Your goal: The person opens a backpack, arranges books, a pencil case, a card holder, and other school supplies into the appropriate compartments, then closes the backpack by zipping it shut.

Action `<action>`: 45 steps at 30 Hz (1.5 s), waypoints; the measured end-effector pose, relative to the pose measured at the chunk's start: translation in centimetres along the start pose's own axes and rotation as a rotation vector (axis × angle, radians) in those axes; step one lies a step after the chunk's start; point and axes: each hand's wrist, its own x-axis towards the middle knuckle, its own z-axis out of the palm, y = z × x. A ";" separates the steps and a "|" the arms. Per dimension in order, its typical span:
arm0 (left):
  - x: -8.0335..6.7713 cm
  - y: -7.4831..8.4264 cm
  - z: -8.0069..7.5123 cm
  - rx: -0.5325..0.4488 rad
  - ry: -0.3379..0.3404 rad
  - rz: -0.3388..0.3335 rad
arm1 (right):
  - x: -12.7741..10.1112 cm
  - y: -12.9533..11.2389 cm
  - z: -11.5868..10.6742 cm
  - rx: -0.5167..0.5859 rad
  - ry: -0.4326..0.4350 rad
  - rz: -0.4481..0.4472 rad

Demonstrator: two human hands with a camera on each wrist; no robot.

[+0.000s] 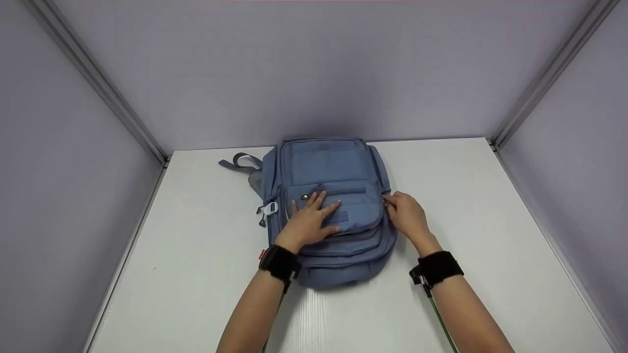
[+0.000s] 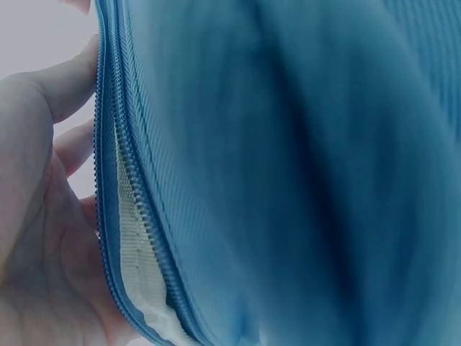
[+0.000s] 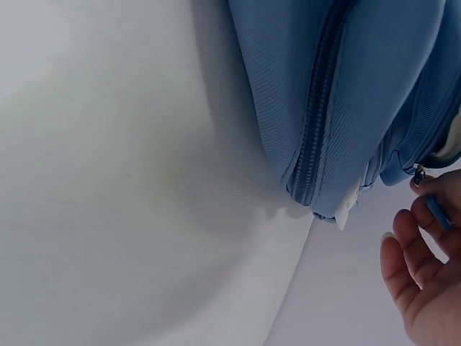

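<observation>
**Both hands on blue backpack, right at zipper pull**

Blue backpack (image 1: 329, 206) lies flat on the white tabletop (image 1: 196, 255), straight ahead of my forearms, front side up. My left hand (image 1: 310, 220) rests flat on the front pocket (image 1: 338, 211), fingers spread and straight, pressing the fabric down; fingertips reach up to the small horizontal zipper (image 1: 338, 192) just beyond them. My right hand (image 1: 406, 214) sits at the backpack's right edge, fingers curled, tips pinching a small zipper pull (image 3: 435, 210) at the side of the pocket. In the right wrist view the pull sits between my fingertips, with a closed zipper line (image 3: 315, 115) running away along the backpack's side. Left wrist view: a zipper (image 2: 133, 209) partly open under my palm, pale lining (image 2: 140, 267) showing. Grey strap (image 1: 240, 161) lies well left of my left hand, near the back wall.
</observation>
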 end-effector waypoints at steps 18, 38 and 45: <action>-0.1 0.2 0.9 -0.024 0.027 -0.018 | -4.9 -1.5 -1.2 0.064 -0.012 -0.019; -0.4 0.2 1.5 -0.023 0.049 -0.009 | -7.3 -6.6 -0.3 0.231 -0.168 -0.008; -0.6 0.2 1.9 0.021 0.082 0.010 | -7.3 -8.0 0.8 0.256 -0.192 -0.068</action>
